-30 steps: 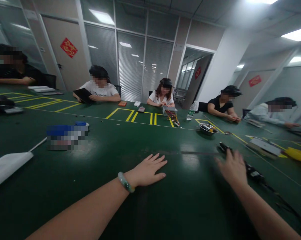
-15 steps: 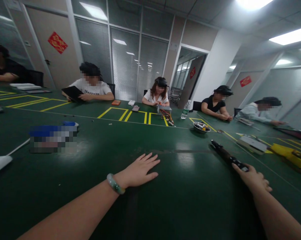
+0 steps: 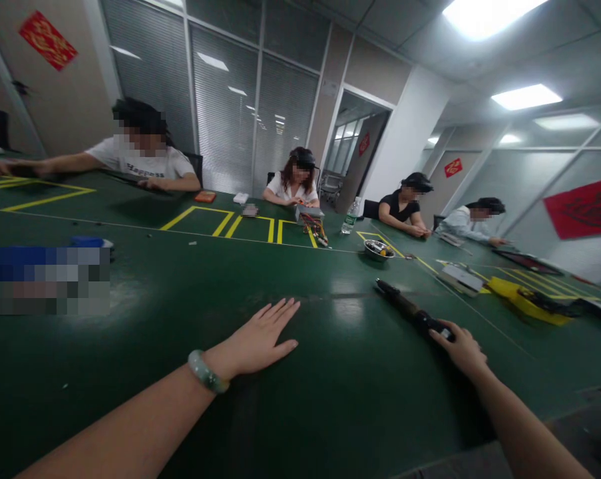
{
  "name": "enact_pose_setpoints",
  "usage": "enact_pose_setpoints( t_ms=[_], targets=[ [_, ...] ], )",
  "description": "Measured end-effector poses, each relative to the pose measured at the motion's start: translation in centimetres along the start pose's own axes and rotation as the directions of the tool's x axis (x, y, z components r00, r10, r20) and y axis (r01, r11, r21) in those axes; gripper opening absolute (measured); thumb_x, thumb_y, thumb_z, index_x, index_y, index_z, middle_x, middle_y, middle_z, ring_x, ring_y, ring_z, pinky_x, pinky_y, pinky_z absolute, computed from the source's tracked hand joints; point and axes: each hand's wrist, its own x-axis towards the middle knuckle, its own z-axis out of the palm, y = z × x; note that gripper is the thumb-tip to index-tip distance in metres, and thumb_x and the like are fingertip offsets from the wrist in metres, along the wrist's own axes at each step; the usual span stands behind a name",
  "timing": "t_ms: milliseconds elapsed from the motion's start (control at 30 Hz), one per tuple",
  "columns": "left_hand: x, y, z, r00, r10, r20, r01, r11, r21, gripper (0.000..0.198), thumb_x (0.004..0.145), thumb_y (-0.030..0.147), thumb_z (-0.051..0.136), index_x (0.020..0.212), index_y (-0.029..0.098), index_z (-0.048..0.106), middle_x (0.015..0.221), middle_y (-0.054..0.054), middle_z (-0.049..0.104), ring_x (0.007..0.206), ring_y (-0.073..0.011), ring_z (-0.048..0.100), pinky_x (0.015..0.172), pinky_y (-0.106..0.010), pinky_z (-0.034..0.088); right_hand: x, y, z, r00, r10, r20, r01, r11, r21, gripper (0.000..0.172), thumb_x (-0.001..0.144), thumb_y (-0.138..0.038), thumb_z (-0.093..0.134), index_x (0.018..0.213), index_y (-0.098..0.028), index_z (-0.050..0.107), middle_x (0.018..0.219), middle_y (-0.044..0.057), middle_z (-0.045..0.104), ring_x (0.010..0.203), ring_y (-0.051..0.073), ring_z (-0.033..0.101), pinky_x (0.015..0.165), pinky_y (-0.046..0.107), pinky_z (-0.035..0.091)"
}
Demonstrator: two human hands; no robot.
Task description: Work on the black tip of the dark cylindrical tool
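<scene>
Since the earlier frame our R hand point(image 3: 460, 348) has moved along the long dark tool point(image 3: 408, 309) to its black end, and our view has swung right. Our fingertips point(image 3: 442, 332) touch that end but don't clearly wrap it, so we can't tell if the R grip's clenched. For a steady hold, we'd want the fingers right round the black end. Tool lies on the green table point(image 3: 330, 412), pointing away from us, roughly toward the steel bowl point(image 3: 379, 250). Our L hand point(image 3: 254, 336) rests flat nearby, grip released, fingers spread, bangle point(image 3: 206, 371) on wrist.
</scene>
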Motion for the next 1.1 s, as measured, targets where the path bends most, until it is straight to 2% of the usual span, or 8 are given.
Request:
enact_pose_setpoints(
  t_ms=[100,233,367,567,733,900,1000,1100],
  targets=[
    [-0.2,0.1,0.0,1.0,0.001,-0.021,0.0,1.0,0.012,0.074,0.095,0.063,0.03,0.152,0.03,-0.004,0.16,-0.001,0.002,0.146,-0.0236,0.01,0.118,-0.041,0.013,-2.4,-2.4,0.0,0.987,-0.158,0.034,0.156,0.987,0.036,0.058,0.08,-0.061,0.047,0.129,-0.029,0.055,0.114,0.01,0.054,0.105,0.033,0.054,0.082,0.046,0.045],
    [-0.2,0.6,-0.2,0.993,0.044,-0.106,-0.035,0.996,0.079,0.077,0.094,0.061,0.034,0.152,0.028,-0.004,0.16,-0.003,0.002,0.146,-0.0258,0.008,0.118,-0.045,0.01,-6.4,-8.9,0.3,0.917,-0.381,0.117,0.373,0.924,0.089,0.051,0.083,-0.053,0.05,0.129,-0.031,0.053,0.115,0.007,0.054,0.107,0.03,0.051,0.085,0.043,0.042],
    [0.0,1.7,-0.8,0.97,0.118,-0.214,-0.081,0.981,0.175,0.085,0.088,0.056,0.048,0.153,0.026,0.002,0.16,-0.004,0.004,0.146,-0.0269,0.007,0.119,-0.046,0.009,-10.5,-17.8,1.3,0.815,-0.559,0.152,0.537,0.828,0.163,0.045,0.085,-0.043,0.059,0.129,-0.035,0.052,0.119,0.005,0.052,0.11,0.028,0.047,0.091,0.044,0.036],
    [0.0,1.6,-1.3,0.933,0.123,-0.339,-0.026,0.961,0.277,0.085,0.078,0.021,0.05,0.153,0.023,0.01,0.159,-0.003,0.012,0.146,-0.0245,0.013,0.119,-0.044,0.014,-14.2,-31.0,4.6,0.628,-0.773,0.088,0.727,0.623,0.288,0.052,0.081,-0.046,0.071,0.128,-0.035,0.05,0.117,0.004,0.051,0.109,0.027,0.045,0.092,0.045,0.034],
    [0.1,-0.5,-1.1,0.91,0.021,-0.413,0.102,0.956,0.274,0.083,0.075,0.019,0.051,0.151,0.021,0.019,0.156,-0.007,0.024,0.141,-0.0278,0.028,0.115,-0.045,0.024,-14.8,-37.2,7.2,0.503,-0.864,0.016,0.828,0.487,0.279,0.061,0.084,-0.044,0.065,0.136,-0.025,0.04,0.122,0.008,0.049,0.111,0.027,0.043,0.094,0.046,0.035],
    [0.2,-0.9,-1.3,0.917,-0.072,-0.393,0.174,0.958,0.229,0.083,0.079,0.034,0.057,0.151,0.022,0.019,0.153,-0.011,0.032,0.123,-0.0281,0.051,0.104,-0.043,0.037,-15.4,-35.8,6.4,0.528,-0.839,-0.131,0.838,0.49,0.239,0.069,0.083,-0.036,0.066,0.141,-0.021,0.034,0.131,0.011,0.045,0.12,0.026,0.039,0.102,0.042,0.032],
    [0.2,-0.7,-1.5,0.917,-0.083,-0.391,0.184,0.956,0.228,0.073,0.082,0.047,0.06,0.146,0.026,0.032,0.145,-0.01,0.045,0.12,-0.0289,0.052,0.101,-0.043,0.038,-15.8,-32.8,5.4,0.657,-0.732,-0.181,0.753,0.644,0.132,0.072,0.084,-0.041,0.066,0.144,-0.021,0.032,0.134,0.014,0.043,0.123,0.03,0.038,0.103,0.045,0.031],
    [0.1,-0.6,-1.7,0.925,-0.085,-0.371,0.18,0.957,0.228,0.056,0.086,0.049,0.057,0.137,0.029,0.045,0.13,-0.006,0.057,0.115,-0.0269,0.054,0.097,-0.041,0.039,-15.1,-29.9,5.1,0.795,-0.598,-0.103,0.605,0.794,0.062,0.058,0.088,-0.051,0.058,0.134,-0.018,0.046,0.121,0.016,0.051,0.109,0.033,0.05,0.091,0.045,0.039]
  ],
)
